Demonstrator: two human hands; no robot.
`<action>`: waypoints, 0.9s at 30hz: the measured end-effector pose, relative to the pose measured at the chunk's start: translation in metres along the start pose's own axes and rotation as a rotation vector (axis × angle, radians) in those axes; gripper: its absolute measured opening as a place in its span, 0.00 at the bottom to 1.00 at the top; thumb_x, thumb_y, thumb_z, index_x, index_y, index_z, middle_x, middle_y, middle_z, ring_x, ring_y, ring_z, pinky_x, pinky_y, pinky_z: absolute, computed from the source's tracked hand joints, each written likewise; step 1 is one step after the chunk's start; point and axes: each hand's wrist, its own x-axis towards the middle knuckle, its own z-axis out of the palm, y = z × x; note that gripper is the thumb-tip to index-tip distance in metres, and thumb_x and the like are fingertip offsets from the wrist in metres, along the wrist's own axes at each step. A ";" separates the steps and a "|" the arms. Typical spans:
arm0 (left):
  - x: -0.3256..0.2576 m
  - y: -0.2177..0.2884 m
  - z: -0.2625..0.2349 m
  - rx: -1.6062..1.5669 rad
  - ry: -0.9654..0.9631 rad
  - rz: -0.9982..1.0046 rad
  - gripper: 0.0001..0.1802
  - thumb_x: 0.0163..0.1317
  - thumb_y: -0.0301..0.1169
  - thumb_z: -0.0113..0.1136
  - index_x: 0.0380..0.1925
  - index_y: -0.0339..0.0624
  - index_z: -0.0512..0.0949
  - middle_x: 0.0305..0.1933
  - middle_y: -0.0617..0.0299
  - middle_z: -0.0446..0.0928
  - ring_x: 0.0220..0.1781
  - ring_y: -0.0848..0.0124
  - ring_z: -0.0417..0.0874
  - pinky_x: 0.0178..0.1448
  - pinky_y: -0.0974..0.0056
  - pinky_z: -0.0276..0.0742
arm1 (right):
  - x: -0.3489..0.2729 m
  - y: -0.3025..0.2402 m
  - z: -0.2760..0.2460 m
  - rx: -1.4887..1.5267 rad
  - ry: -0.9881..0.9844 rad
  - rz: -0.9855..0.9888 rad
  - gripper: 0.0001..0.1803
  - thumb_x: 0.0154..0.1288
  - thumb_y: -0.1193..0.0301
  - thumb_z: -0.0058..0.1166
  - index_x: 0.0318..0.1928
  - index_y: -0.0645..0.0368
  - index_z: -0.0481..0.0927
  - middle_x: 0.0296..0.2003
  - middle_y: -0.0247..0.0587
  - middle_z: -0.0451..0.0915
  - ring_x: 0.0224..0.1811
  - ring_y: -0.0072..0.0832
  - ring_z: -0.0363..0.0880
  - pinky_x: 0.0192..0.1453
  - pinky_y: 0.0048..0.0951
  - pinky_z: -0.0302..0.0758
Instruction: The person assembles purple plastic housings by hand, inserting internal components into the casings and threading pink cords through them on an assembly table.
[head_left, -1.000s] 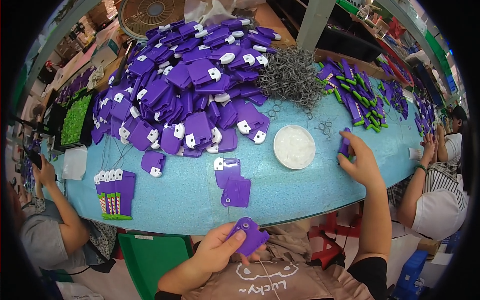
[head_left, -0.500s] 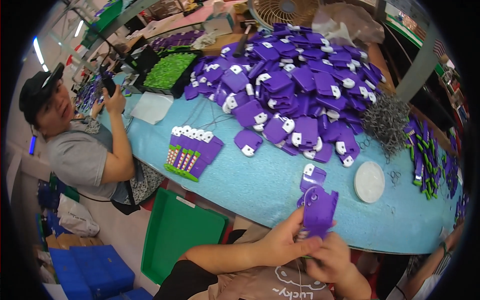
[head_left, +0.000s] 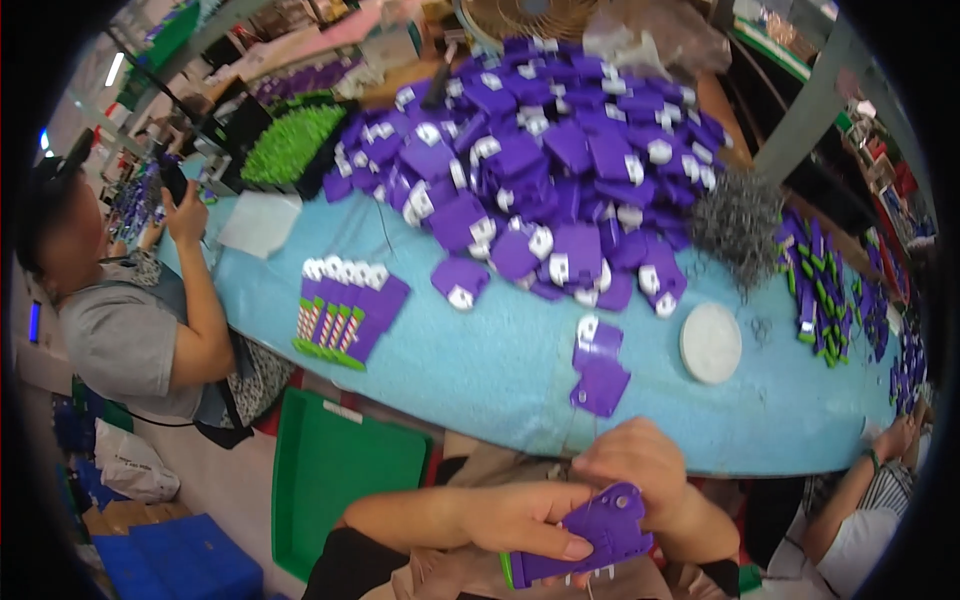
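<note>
My left hand grips a flat purple plastic piece with a green end, its thumb lying across the face. Just above and behind that piece is my right hand, its fingers curled in. Whatever those fingers hold, if anything, is hidden. On the table ahead lie two loose parts, a purple one with a white corner and a plain purple one that touches it.
A large heap of purple-and-white parts covers the far table. To its right are a tangle of metal rings, a white round lid and purple-green pieces. Fanned assembled pieces, a green bin and a seated person are left.
Both hands have moved lower and apart, and the purple piece has tilted from upright to nearly level in my left hand. My head view has shifted, sliding the scene left.
</note>
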 end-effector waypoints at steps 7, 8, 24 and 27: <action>0.018 -0.001 0.002 0.543 0.016 0.246 0.15 0.59 0.26 0.56 0.46 0.33 0.72 0.31 0.62 0.78 0.32 0.75 0.77 0.37 0.70 0.72 | 0.004 0.020 -0.022 -0.673 0.230 0.343 0.11 0.46 0.82 0.56 0.35 0.62 0.78 0.30 0.45 0.76 0.34 0.37 0.75 0.36 0.33 0.70; 0.017 0.002 0.008 0.628 0.142 0.295 0.12 0.56 0.27 0.60 0.39 0.34 0.76 0.27 0.61 0.78 0.28 0.75 0.78 0.32 0.70 0.71 | -0.002 0.014 -0.021 -0.676 0.225 0.364 0.11 0.46 0.82 0.56 0.35 0.62 0.78 0.30 0.45 0.76 0.34 0.37 0.75 0.36 0.33 0.70; 0.029 -0.006 0.011 0.779 0.631 0.270 0.08 0.58 0.28 0.53 0.36 0.37 0.70 0.24 0.55 0.73 0.22 0.62 0.75 0.27 0.61 0.68 | -0.029 -0.011 -0.021 -0.189 0.328 0.196 0.17 0.42 0.81 0.62 0.34 0.54 0.74 0.32 0.33 0.80 0.36 0.32 0.77 0.38 0.31 0.66; 0.028 -0.003 0.013 0.894 0.661 0.244 0.09 0.57 0.27 0.53 0.37 0.37 0.69 0.24 0.53 0.73 0.23 0.58 0.75 0.27 0.59 0.68 | -0.028 -0.014 -0.023 -0.360 0.278 0.167 0.18 0.42 0.80 0.63 0.36 0.53 0.73 0.33 0.31 0.80 0.36 0.30 0.77 0.37 0.30 0.66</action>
